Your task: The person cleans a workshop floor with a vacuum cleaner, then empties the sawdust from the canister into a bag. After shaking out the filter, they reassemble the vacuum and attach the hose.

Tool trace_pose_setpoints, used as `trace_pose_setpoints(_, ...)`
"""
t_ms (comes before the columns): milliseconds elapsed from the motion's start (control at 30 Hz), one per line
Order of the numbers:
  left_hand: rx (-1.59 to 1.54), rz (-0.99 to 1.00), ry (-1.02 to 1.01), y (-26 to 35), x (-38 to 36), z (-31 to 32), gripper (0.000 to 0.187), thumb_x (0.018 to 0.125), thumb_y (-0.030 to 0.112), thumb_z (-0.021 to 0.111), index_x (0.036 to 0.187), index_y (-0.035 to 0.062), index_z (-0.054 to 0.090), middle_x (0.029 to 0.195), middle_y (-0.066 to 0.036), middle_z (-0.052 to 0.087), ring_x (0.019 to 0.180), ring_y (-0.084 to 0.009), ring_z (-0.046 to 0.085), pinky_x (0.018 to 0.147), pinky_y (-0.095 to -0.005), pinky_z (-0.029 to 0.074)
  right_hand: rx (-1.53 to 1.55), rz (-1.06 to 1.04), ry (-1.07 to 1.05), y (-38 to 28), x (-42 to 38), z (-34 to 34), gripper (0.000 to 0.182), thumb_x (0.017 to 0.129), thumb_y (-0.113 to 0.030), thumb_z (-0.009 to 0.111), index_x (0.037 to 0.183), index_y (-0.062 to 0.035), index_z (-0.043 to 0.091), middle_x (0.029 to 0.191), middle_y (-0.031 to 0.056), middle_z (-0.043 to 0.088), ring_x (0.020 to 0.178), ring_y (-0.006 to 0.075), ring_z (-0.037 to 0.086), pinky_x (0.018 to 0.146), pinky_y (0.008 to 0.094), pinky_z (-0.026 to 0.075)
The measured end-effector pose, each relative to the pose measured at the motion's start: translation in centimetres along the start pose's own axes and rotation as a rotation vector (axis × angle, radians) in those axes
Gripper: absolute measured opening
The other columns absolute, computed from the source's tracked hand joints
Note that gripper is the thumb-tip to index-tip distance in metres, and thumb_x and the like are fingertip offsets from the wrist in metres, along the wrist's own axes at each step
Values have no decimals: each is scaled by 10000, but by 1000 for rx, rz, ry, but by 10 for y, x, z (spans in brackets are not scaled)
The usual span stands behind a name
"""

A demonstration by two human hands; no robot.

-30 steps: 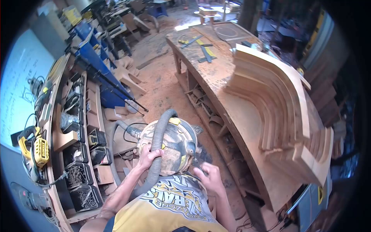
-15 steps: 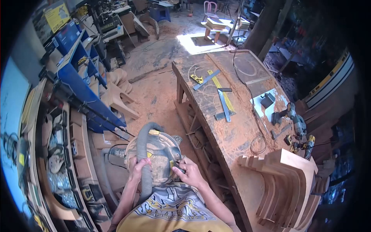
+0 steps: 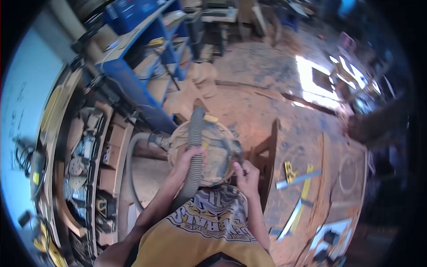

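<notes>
A dusty shop vacuum [image 3: 212, 153] with a round lid stands right in front of my body. Its ribbed grey hose [image 3: 195, 133] runs across the top of the lid and down toward my left side. My left hand [image 3: 190, 159] is wrapped round that hose over the lid. At the lid's right rim, my right hand [image 3: 247, 175] has its fingers closed close to a dark part on the side. What those fingers grip, if anything, is hidden. A second stretch of grey hose [image 3: 130, 167] curves away from the vacuum's left side.
To the right, a dusty workbench [image 3: 289, 209] bears a yellow square [image 3: 291, 171], rulers and a white board [image 3: 331, 238]. Shelves with sanding discs [image 3: 78, 167] line the left. A blue cabinet [image 3: 129, 75] stands beyond the vacuum, and sawdust covers the floor [image 3: 249, 111].
The view has swung, so the bench sits lower and the blue cabinet farther right. My right hand is now at the lid's right rim. My left hand keeps hold of the hose.
</notes>
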State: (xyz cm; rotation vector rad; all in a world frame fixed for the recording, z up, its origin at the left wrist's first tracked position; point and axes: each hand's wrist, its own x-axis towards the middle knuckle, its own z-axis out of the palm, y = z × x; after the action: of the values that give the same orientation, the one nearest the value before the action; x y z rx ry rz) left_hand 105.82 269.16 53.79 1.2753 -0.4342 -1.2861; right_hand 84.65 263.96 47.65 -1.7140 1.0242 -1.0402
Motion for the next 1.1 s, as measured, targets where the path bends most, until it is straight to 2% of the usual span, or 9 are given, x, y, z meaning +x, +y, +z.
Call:
trace_pose_setpoints(67, 3, 7, 38, 6, 31, 14, 266, 792, 278, 669, 782, 20, 606, 673, -45, 590, 590, -130, 582, 533, -262, 452, -3, 7, -74, 13, 57, -19, 361, 913, -166, 631, 658, 38, 478, 619, 115, 491, 597, 183, 502, 572, 338, 411)
trace_pose_setpoints(133, 34, 43, 87, 22, 68, 31, 317, 777, 281, 676, 858, -21, 622, 711, -76, 613, 609, -158, 600, 558, -279, 476, 45, -21, -63, 11, 115, -30, 246, 927, -179, 619, 789, 19, 665, 657, 74, 567, 626, 135, 524, 596, 293, 431)
trace_pose_setpoints(233, 65, 66, 143, 30, 124, 56, 342, 766, 321, 695, 839, -10, 647, 705, -64, 615, 613, -145, 582, 561, -283, 451, 36, 25, -143, 37, 207, -48, 248, 957, -183, 579, 877, 19, 698, 719, 55, 619, 665, 109, 544, 623, 273, 441)
trace_pose_setpoints(333, 141, 127, 198, 37, 197, 76, 356, 764, 351, 705, 834, 4, 670, 705, -51, 620, 625, -137, 575, 573, -288, 439, -248, 171, -204, 26, 300, -51, 257, 961, -191, 578, 878, 20, 700, 740, 55, 638, 679, 103, 551, 631, 271, 434)
trace_pose_setpoints(467, 186, 133, 196, 56, 314, 99, 317, 754, 345, 713, 812, 41, 643, 670, -22, 591, 583, -130, 565, 531, -276, 444, -101, -132, -193, 97, 410, -44, 260, 945, -225, 600, 855, -7, 709, 663, 76, 629, 594, 119, 504, 544, 295, 388)
trace_pose_setpoints(600, -133, -124, 145, 86, 433, 114, 262, 807, 328, 655, 807, 67, 627, 682, -40, 590, 605, -159, 581, 540, -292, 463, -173, -16, -124, 133, 492, -53, 365, 919, -288, 627, 687, -7, 602, 547, 57, 424, 533, 104, 391, 489, 329, 367)
trace_pose_setpoints(700, -142, -4, 220, 103, 516, 137, 264, 826, 281, 633, 861, 32, 553, 761, -100, 575, 609, -210, 558, 609, -333, 500, -94, 87, -69, 149, 552, -71, 407, 917, -315, 609, 679, 14, 581, 583, 199, 514, 500, 314, 487, 509, 393, 393)
trace_pose_setpoints(967, -167, -158, 288, 117, 748, 216, 312, 826, 354, 626, 973, 104, 510, 824, -82, 563, 669, -229, 563, 623, -346, 499, -108, 337, 98, 287, 699, -157, 445, 929, -371, 589, 703, 12, 586, 563, 195, 485, 480, 298, 466, 500, 408, 375)
trace_pose_setpoints(1100, -108, -99, 306, 118, 854, 334, 341, 795, 382, 644, 950, 121, 490, 761, -77, 552, 660, -249, 569, 606, -360, 503, -48, 311, 132, 345, 805, -247, 436, 929, -334, 610, 640, -14, 539, 549, 82, 480, 451, 157, 428, 467, 347, 349)
